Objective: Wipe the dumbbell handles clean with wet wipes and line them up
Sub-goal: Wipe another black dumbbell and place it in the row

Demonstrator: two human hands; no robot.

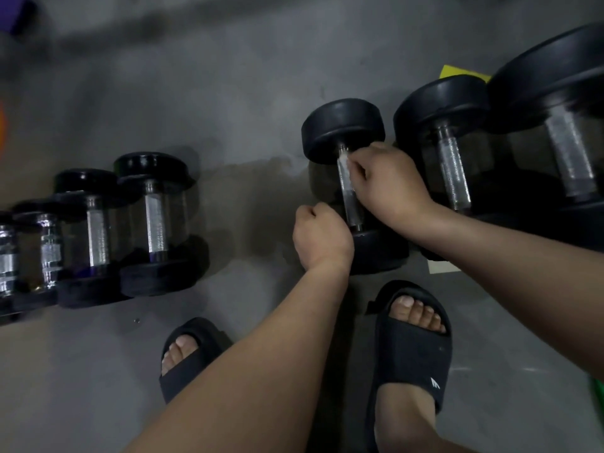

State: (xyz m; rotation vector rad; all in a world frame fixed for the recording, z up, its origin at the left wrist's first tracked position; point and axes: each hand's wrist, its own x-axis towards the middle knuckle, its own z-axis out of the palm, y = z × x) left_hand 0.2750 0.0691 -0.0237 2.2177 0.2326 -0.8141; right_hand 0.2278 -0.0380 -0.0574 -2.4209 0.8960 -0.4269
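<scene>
Head view looks straight down on a grey floor [245, 93], where the middle dumbbell [343, 129] lies just in front of the person's feet. Its two black round heads are joined by a bright, knurled metal handle [349, 197].

The right hand [389, 181] reaches over from the side. Its curled fingers pinch a small white wet wipe [343, 158] against the upper end of this handle, close under the far head. The left hand [322, 237] is curled like a fist beside the lower end of the handle, at the near head — its fingers are turned away, so I cannot tell if it holds something.

Two bigger dumbbells [454, 171] lie just beside it on the right, with handles nearly parallel to it. A row of four smaller dumbbells [155, 217] lies well apart on the left, close side by side, each one smaller toward the left edge. Both feet wear black slides [411, 348]. A yellow sheet [457, 73] shows behind the bigger ones.
</scene>
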